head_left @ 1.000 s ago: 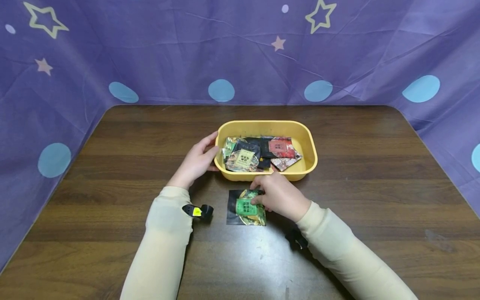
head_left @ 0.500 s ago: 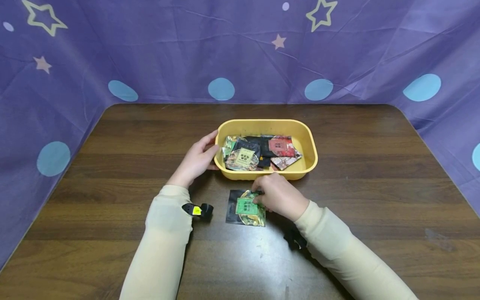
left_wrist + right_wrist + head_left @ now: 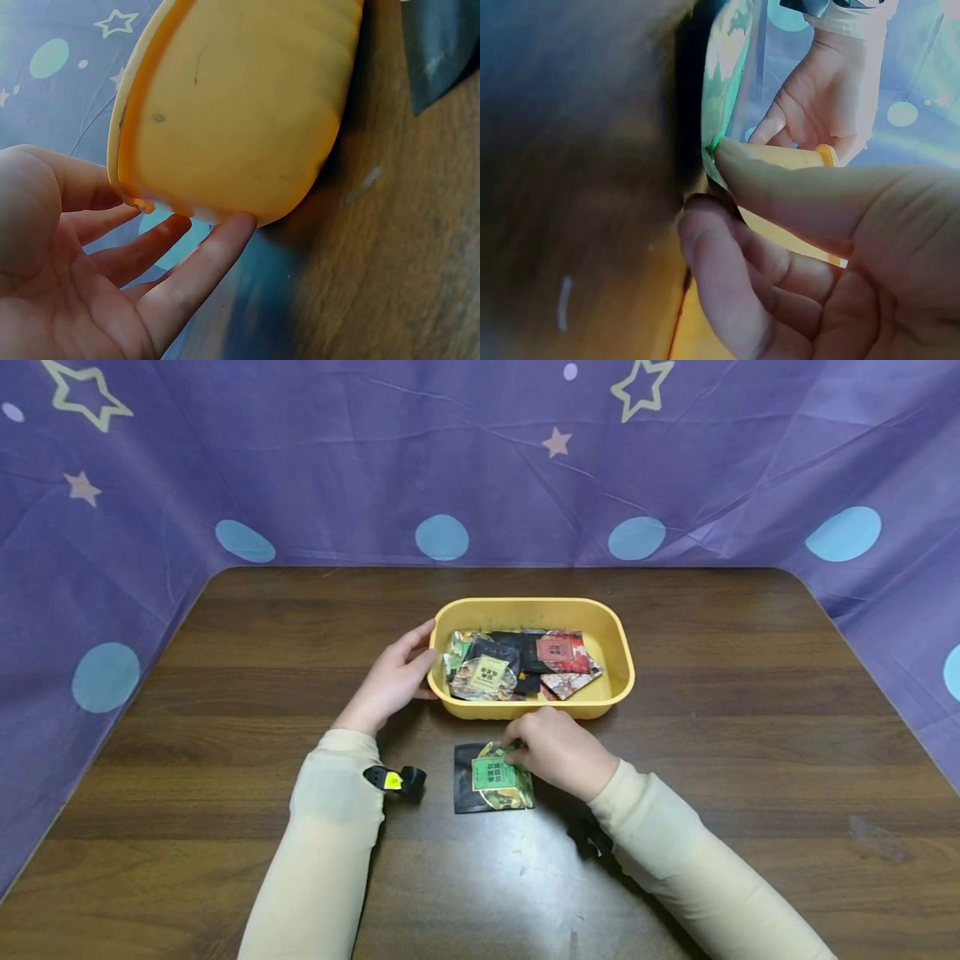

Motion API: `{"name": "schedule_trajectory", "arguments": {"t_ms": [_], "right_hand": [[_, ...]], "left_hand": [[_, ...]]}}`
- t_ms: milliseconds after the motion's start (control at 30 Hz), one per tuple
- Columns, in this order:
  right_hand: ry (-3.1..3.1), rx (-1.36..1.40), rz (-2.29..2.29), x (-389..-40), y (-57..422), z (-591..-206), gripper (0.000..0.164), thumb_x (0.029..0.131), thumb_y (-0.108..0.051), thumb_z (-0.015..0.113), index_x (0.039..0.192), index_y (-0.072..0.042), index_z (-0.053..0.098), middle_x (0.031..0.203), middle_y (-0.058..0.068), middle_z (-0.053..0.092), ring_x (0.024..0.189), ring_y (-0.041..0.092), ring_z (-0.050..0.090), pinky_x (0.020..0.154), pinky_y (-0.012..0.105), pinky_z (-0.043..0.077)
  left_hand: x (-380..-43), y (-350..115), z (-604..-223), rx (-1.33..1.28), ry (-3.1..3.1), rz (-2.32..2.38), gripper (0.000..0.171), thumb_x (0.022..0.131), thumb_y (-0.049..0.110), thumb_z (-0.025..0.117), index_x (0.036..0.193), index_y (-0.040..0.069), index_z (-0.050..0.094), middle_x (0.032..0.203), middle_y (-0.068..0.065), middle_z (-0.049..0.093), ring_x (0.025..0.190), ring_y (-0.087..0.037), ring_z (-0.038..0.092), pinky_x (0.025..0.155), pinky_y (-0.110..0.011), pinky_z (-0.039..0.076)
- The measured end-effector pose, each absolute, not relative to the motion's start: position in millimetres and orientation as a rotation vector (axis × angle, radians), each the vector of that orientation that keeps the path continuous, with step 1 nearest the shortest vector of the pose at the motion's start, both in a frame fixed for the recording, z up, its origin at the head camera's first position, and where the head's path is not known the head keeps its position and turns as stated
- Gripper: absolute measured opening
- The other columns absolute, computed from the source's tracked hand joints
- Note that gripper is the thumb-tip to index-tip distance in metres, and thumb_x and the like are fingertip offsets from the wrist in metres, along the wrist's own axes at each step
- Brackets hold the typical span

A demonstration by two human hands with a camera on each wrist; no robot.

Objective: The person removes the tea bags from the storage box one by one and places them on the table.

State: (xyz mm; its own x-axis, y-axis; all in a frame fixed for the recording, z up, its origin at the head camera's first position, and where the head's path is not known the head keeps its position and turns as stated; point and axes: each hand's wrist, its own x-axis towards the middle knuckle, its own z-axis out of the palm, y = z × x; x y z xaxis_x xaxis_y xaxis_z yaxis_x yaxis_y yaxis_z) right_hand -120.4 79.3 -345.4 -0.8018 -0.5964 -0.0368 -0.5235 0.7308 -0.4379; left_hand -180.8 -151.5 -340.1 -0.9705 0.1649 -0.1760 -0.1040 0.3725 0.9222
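In the head view, a yellow plastic tub (image 3: 622,689) stands on the table with several printed sachets in it. My left hand (image 3: 386,685) rests against the tub's left end, its fingertips (image 3: 241,222) touching the outer wall in the left wrist view. In front of the tub, my right hand (image 3: 558,750) pinches the far right corner of a black sachet with a green label (image 3: 493,775). In the right wrist view the sachet (image 3: 724,82) is seen nearly edge-on, with its corner between thumb and index finger.
Inside the tub lie a sachet with a cream label (image 3: 486,675), a red and black sachet (image 3: 558,652) and others partly covered. The brown wooden table (image 3: 735,693) ends at a purple curtain (image 3: 510,460) with stars and dots.
The green-label sachet has shifted and turned very slightly on the table under my right hand. My left hand has stayed at the tub.
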Motion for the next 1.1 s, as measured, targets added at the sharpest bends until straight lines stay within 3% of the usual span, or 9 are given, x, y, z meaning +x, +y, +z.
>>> {"name": "schedule_trajectory", "arguments": {"t_ms": [1100], "right_hand": [[2.805,-0.881,-0.560,-120.4,83.9,-339.2,0.011,0.082,-0.012,0.079,0.092,-0.007,0.076,0.089,0.002,0.075,0.081,0.017,0.068,0.076,0.034,0.058]], "left_hand": [[-181.0,-151.9,-340.6,0.069,2.392,1.647,0.054,0.106,0.015,0.041,0.158,0.018,0.026,0.153,-0.018,0.038,0.112,-0.038,0.060,0.075,-0.037,0.064]]}}
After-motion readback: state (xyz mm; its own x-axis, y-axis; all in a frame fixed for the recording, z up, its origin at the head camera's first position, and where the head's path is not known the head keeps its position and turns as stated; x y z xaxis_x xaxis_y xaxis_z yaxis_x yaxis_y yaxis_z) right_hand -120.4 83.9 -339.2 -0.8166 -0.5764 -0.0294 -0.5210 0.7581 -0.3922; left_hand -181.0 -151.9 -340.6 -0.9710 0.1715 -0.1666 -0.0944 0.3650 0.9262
